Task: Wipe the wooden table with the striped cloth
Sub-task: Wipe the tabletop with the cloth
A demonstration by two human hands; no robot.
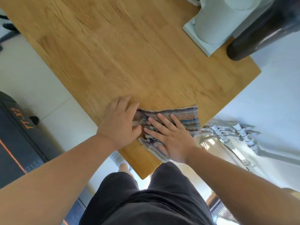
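Dark, soft shorts [154, 200] filled the nearest view, just short of the counter's [129, 62] rounded near corner. By that corner lay the striped cloth [183, 116], a coarse woven piece in blue, rust and grey bands, bunched where the hands met and flat toward the counter's right edge. The right hand [168, 137] lay on it palm down, fingers spread. The left hand [119, 122] curled over the cloth's left end, fingers closed on the crumpled fabric. Beyond stretched smooth, honey-coloured jointed wood. At the far right corner stood a white paper roll [215, 23] on a pale square base [203, 44], beside a dark glossy cylinder [259, 33].
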